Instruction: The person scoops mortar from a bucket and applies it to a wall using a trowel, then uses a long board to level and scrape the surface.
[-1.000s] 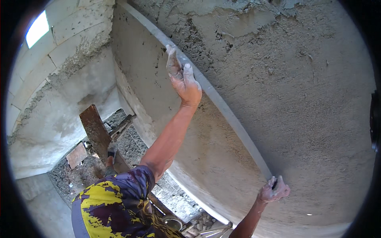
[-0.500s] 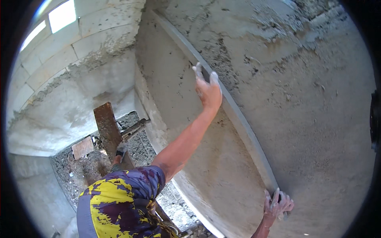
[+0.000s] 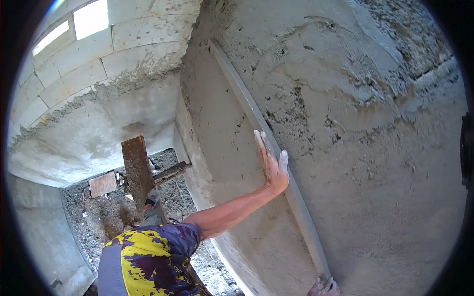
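A long grey plasterer's straightedge (image 3: 250,106) lies aslant against the wet-plastered wall (image 3: 375,197). My left hand (image 3: 273,170) presses against its left edge near the middle, fingers stretched out together and thumb apart on the bar. At the bar's lower right end my right hand (image 3: 323,287) has its fingers curled over it, and the lower edge of the picture cuts off the rest of that hand. Smooth plaster lies to the left of the bar, while rougher, pitted plaster shows along its upper right side.
A brown plank (image 3: 137,165) and a mortar-crusted length of wood (image 3: 172,172) stand below at the left, above a rubble-strewn floor (image 3: 106,212). A reddish flat slab (image 3: 103,184) lies there. A block wall (image 3: 143,34) with bright openings rises behind.
The straightedge has slid down the wall with both hands. My left hand's fingers, earlier spread around the bar, now lie straighter against it. My right hand has partly left the picture.
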Available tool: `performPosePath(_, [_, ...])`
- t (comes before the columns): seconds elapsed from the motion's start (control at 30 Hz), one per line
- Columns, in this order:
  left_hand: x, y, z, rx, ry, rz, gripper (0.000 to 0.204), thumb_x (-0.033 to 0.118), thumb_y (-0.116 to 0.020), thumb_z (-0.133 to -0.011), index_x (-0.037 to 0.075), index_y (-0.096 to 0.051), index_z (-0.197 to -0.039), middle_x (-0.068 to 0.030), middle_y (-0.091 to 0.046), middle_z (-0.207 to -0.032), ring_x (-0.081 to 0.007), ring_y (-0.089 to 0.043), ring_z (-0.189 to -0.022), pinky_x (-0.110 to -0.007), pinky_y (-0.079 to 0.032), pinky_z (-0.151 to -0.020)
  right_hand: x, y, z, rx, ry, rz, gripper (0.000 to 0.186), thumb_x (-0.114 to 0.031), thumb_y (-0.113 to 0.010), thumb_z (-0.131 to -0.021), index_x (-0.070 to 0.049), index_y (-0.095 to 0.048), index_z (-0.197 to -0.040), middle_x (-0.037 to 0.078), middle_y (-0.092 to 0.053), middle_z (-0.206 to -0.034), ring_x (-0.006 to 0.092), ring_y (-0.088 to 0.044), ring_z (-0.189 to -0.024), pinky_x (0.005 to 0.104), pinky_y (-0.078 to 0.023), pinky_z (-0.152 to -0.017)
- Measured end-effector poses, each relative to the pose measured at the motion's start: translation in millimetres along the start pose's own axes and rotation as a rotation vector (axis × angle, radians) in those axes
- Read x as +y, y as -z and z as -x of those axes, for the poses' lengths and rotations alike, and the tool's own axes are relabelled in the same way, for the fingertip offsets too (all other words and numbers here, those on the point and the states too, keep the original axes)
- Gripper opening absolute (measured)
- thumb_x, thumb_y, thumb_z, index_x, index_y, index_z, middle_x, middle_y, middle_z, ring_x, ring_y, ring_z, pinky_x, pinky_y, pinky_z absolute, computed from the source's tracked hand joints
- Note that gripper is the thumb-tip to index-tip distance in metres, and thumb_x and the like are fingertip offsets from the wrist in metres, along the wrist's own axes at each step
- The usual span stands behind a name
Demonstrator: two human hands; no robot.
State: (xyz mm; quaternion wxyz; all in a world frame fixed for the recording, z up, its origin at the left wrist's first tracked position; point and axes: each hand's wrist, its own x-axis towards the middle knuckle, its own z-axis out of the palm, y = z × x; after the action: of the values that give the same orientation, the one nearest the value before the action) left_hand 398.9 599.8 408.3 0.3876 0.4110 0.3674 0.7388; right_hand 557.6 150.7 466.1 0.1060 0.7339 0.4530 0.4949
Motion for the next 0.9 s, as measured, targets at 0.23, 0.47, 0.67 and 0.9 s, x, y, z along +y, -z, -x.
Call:
performPosePath(0.23, [29, -6, -159, 0.113, -0.019, 0.107, 0.07, 0.033, -0.039, -0.096, -0.011, -0.011, -0.143, -0.0266, -0.005, -0.152, -0.0357, -0.009, -0.142, -0.04, -0.007, -0.115, -74, 14, -114, 0.257, -0.067, -0.185, 0.045, -0.04, -0.066, -0.083, -0.008, -0.062, -0.115, 0.009, -0.056, -0.106, 0.0286, -0.052, -0.1, 0.0473, -0.037, -0.089])
performPosePath(0.47, [26, -10, -226, 0.13, 0.003, -0.031, 0.075, 0.04, -0.038, -0.097, -0.012, -0.009, -0.142, -0.0288, -0.008, -0.151, -0.0358, -0.008, -0.142, -0.039, -0.009, -0.116, -88, 28, -183, 0.212, -0.082, -0.101, 0.05, -0.055, -0.049, -0.09, -0.013, -0.066, -0.112, 0.003, -0.057, -0.105, 0.0273, -0.049, -0.101, 0.0458, -0.036, -0.088])
performPosePath(0.67, [68, -30, -70, 0.025, -0.056, -0.036, 0.078, 0.035, -0.042, -0.095, -0.012, -0.003, -0.143, -0.0297, -0.004, -0.15, -0.0368, -0.006, -0.142, -0.042, -0.006, -0.115, -12, 31, -83, 0.026, -0.118, -0.072, 0.044, -0.042, -0.056, -0.089, -0.007, -0.063, -0.115, 0.012, -0.056, -0.109, 0.032, -0.05, -0.101, 0.0467, -0.041, -0.083])
performPosePath(0.9, [77, -26, -165, 0.112, -0.02, 0.019, 0.081, 0.043, -0.041, -0.094, -0.011, -0.005, -0.143, -0.0281, -0.002, -0.152, -0.0356, -0.006, -0.142, -0.044, -0.006, -0.115, -27, 52, -141, -0.023, -0.118, -0.063, 0.046, -0.047, -0.054, -0.089, -0.007, -0.065, -0.109, 0.012, -0.058, -0.103, 0.0316, -0.052, -0.094, 0.0454, -0.043, -0.077])
